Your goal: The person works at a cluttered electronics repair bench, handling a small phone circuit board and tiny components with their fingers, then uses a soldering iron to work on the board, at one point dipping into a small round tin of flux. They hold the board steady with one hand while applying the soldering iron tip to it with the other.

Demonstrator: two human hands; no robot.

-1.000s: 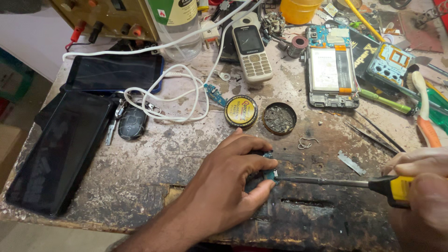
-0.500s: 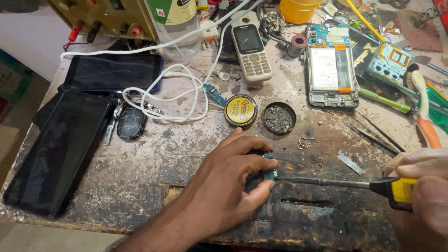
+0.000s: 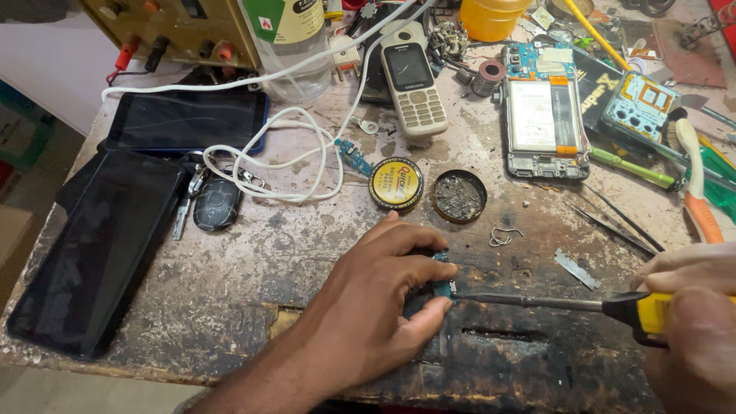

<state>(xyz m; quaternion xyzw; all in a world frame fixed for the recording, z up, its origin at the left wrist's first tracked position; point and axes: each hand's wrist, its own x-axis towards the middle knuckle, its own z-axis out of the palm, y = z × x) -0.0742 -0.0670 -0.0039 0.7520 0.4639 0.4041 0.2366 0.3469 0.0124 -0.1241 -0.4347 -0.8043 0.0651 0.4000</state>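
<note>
Left hand [image 3: 368, 307] pinching small circuit board [image 3: 442, 285] flat against tabletop [image 3: 253, 253]. Right hand [image 3: 694, 322] wrapped around soldering iron [image 3: 552, 303], tip at board's edge. Probably light, stiff, fragile; best held by edges.

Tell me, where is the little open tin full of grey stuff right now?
In the head view the open tin sits mid-bench, just right of the yellow-lidded tin, below the keypad phone and above the left hand.

Dark tablet screens [image 3: 100, 245] left; round yellow-labelled tin [image 3: 395, 184] mid-bench

Even bright light, soft shadows, sharp, edges warped
</note>
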